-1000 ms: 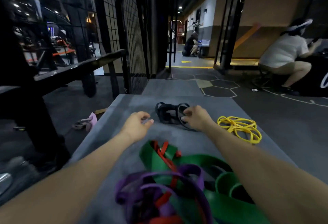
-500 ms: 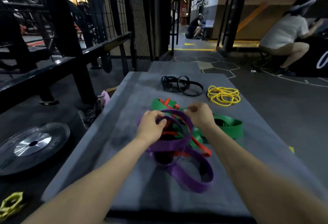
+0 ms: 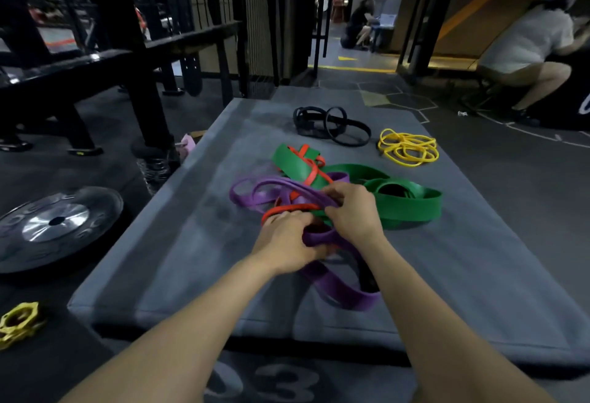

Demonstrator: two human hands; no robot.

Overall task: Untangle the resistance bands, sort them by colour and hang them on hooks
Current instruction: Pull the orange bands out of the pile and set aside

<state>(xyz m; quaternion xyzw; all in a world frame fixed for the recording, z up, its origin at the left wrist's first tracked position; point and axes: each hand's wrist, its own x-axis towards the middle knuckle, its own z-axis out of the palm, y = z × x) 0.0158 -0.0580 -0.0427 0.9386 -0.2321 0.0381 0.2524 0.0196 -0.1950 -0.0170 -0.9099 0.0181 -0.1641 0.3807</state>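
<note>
A tangle of bands lies in the middle of the grey mat: purple bands, wide green bands and thin red bands woven through them. My left hand grips the purple band at the near side of the tangle. My right hand pinches purple strands just above it, close to the left hand. Black bands lie apart at the far end, and thin yellow bands sit to their right.
A black weight plate lies on the floor to the left, a yellow collar nearer me. A black rack frame stands left of the mat. A person crouches at the far right, another far back.
Both hands left the black bands and came back to the tangle. They now close together on the purple band, and the purple loops have shifted left. The camera has tilted down.
</note>
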